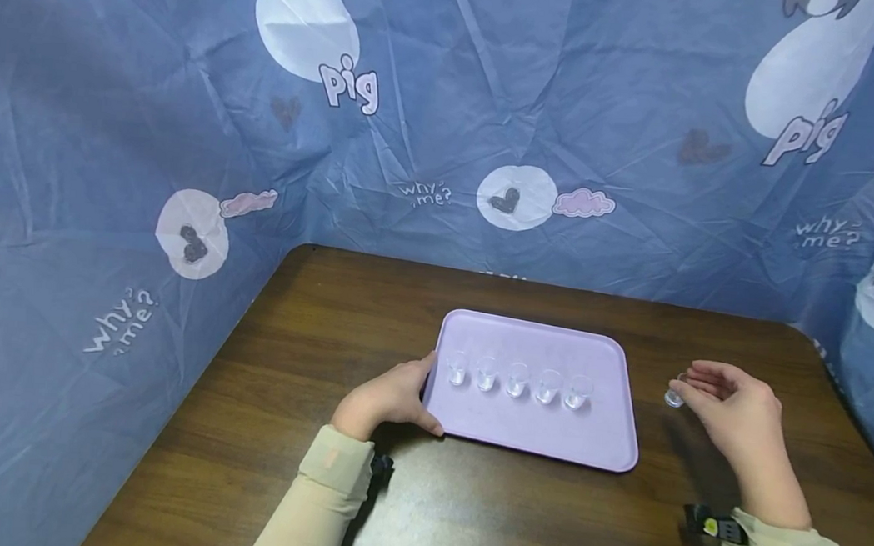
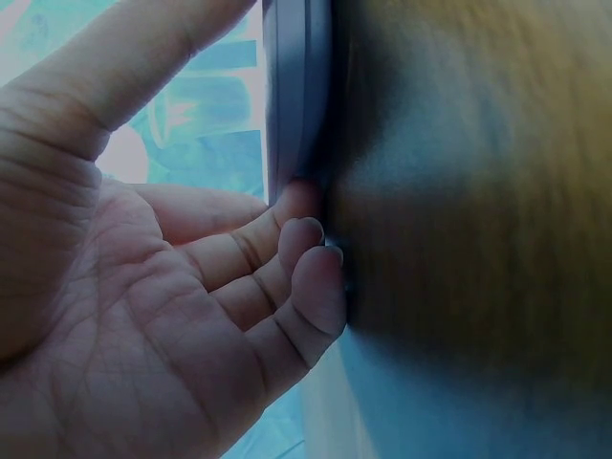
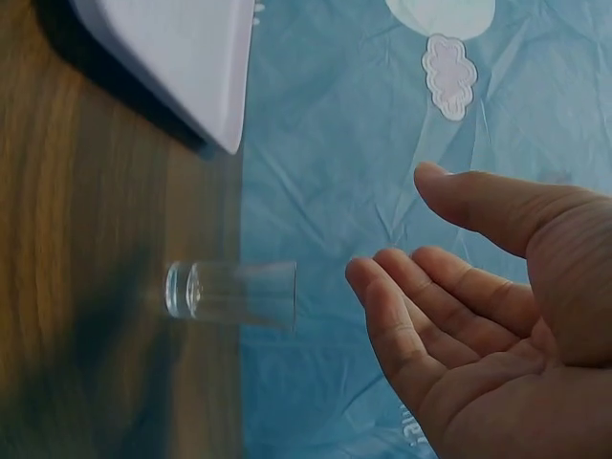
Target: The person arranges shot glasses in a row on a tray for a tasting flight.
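Note:
My left hand (image 1: 392, 400) rests at the left end of a lilac tray (image 1: 524, 441). Its thumb lies by the near corner and its fingers touch the left edge; in the left wrist view the relaxed fingertips (image 2: 317, 287) meet the rim's underside. Several clear shot glasses stand upright in a row on the tray, among them a leftmost glass (image 1: 457, 370) and a rightmost glass (image 1: 578, 394). Right of the tray, another clear shot glass (image 3: 239, 292) stands upright on the table. Beside it is my right hand (image 1: 736, 412), thumb and fingers apart, with a gap to the glass in the right wrist view.
The brown wooden table (image 1: 313, 340) carries the tray and the separate glass. A blue printed cloth (image 1: 415, 138) hangs behind the table and along its left side. Dark straps, one with a small device (image 1: 722, 526), sit at the wrists.

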### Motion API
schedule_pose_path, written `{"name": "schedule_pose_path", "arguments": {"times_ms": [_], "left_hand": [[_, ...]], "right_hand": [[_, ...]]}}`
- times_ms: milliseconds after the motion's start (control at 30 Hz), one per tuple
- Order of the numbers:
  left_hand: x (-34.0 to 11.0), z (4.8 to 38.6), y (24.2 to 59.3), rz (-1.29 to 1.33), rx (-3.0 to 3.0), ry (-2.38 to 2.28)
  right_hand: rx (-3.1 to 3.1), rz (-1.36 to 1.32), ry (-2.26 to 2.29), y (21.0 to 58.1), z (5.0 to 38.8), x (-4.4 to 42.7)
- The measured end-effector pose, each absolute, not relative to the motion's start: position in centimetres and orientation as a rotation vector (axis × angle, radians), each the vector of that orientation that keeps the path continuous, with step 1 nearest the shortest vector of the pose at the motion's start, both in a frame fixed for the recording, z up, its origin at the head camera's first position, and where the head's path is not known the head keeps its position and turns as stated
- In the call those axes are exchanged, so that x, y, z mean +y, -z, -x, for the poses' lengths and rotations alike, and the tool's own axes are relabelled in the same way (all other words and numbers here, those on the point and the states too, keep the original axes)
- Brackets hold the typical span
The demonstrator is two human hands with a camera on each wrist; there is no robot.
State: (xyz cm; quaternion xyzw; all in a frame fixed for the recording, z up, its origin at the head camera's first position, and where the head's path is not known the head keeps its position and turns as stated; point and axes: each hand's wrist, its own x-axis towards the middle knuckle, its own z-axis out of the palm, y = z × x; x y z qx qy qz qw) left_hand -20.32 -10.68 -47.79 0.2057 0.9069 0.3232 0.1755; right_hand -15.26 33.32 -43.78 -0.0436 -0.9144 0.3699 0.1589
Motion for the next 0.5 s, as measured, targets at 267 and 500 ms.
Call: {"name": "schedule_pose_path", "arguments": {"times_ms": [267,500], "left_hand": [[-10.7,20.4,47.9,-0.588,2.568,-0.924],[-10.7,20.3,47.7,-0.574,2.567,-0.913]], "right_hand": [[-2.570,0.201,-1.058,44.1,15.3,34.6],[-2.608,0.273,-1.008,44.4,15.4,35.3]]}}
